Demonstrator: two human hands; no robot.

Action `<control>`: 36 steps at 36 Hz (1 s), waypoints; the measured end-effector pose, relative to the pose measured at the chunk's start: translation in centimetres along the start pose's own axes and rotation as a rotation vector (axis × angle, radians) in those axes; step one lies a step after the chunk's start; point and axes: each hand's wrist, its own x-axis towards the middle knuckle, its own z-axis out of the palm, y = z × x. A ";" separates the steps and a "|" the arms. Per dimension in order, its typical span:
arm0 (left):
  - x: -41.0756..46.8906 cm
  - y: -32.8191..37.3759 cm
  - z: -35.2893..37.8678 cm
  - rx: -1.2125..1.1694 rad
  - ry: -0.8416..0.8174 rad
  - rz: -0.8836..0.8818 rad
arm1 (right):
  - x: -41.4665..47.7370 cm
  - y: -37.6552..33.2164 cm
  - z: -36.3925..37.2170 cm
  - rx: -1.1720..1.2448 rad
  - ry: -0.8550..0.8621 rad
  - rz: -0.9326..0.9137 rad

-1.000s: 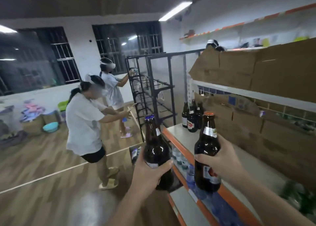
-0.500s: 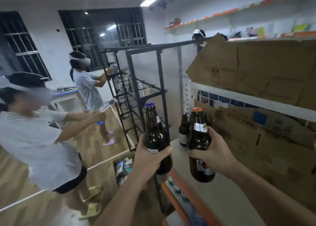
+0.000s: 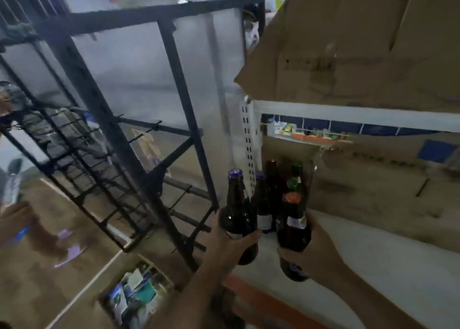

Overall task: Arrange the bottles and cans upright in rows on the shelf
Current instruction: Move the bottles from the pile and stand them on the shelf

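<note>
My left hand (image 3: 230, 241) grips a dark brown bottle with a blue cap (image 3: 236, 211) around its lower body, upright, at the left end of the white shelf (image 3: 373, 266). Beside it my right hand (image 3: 316, 251) grips a second dark bottle with an orange cap (image 3: 293, 226), also upright, just above the shelf board. Behind both, several dark bottles (image 3: 267, 204) stand upright in the shelf's far left corner, one with a green cap (image 3: 297, 177). The bases of the held bottles are partly hidden by my fingers.
Brown cardboard (image 3: 373, 184) lines the back of the shelf and more cardboard (image 3: 348, 50) sits on the level above. A black metal rack (image 3: 112, 129) stands to the left. An open box of goods (image 3: 134, 294) lies on the wooden floor below. Another person's hand (image 3: 15, 219) shows at far left.
Both hands have carried their bottles forward to the far left end of the shelf, close to the standing bottles. The view has swung right, and the other people have left the frame.
</note>
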 end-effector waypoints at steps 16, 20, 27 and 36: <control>7.6 -6.9 2.0 0.102 -0.214 -0.077 | 1.7 3.9 7.1 0.207 0.419 0.157; 7.8 -7.6 1.6 0.102 -0.225 -0.048 | 1.4 4.3 7.4 0.095 0.458 0.177; 7.5 -8.9 1.6 0.055 -0.288 -0.021 | 1.2 6.0 6.9 -0.048 0.361 0.265; 7.4 -6.7 1.9 -0.029 -0.369 0.031 | 2.1 6.7 7.3 -0.012 0.350 0.285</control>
